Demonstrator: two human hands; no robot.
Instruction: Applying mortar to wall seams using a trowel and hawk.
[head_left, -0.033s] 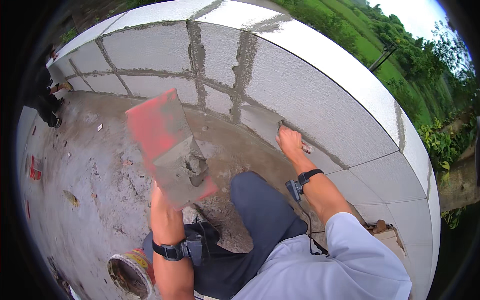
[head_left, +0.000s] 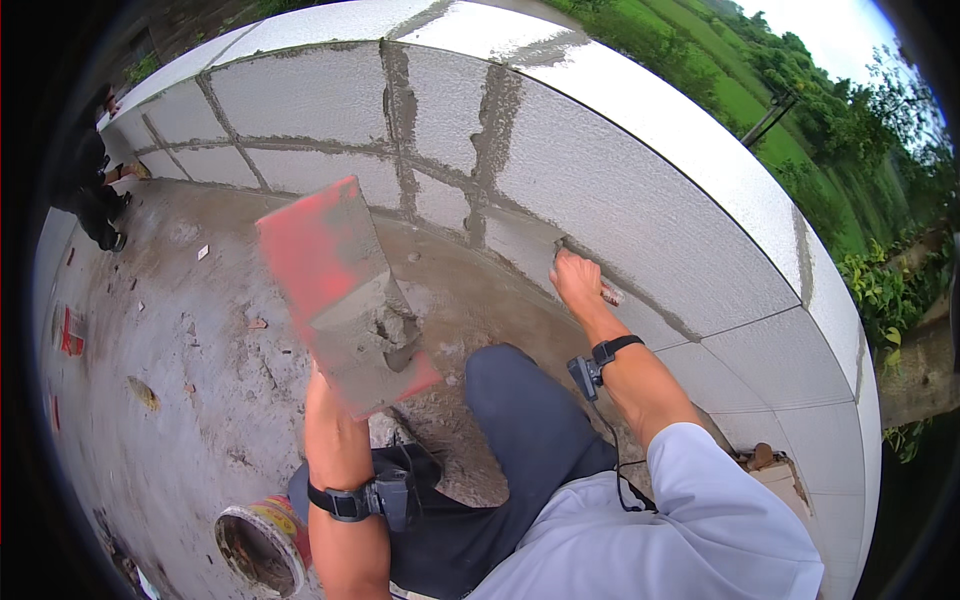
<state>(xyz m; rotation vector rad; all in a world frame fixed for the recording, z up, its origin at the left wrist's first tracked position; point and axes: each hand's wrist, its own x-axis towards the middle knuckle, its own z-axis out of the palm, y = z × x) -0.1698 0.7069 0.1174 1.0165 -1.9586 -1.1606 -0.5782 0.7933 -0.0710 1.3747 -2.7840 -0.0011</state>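
My left hand (head_left: pixel 322 378) is mostly hidden under a red rectangular mortar hawk (head_left: pixel 312 240), which it holds up from below. Grey smears cover part of the hawk, and a lump of wet mortar (head_left: pixel 393 330) sits toward its near end. My right hand (head_left: pixel 576 280) is closed around a small pointing trowel (head_left: pixel 610 294), whose handle end pokes out below the fist. Its short metal tip meets the horizontal mortar joint (head_left: pixel 650 305) in the white block wall (head_left: pixel 640 215). Right of my fist, that joint is filled with grey mortar; the blade is largely hidden.
A mortar-stained bucket (head_left: pixel 262 550) stands at the lower left on the rough concrete floor (head_left: pixel 200 400). Small debris and a red container (head_left: pixel 72 332) lie further left. Another person (head_left: pixel 95 200) in dark clothes works by the wall's far left end. Broken pieces (head_left: pixel 765 458) lie at the right.
My right hand has shifted very slightly left along the joint. The hawk and my left arm stay almost in place.
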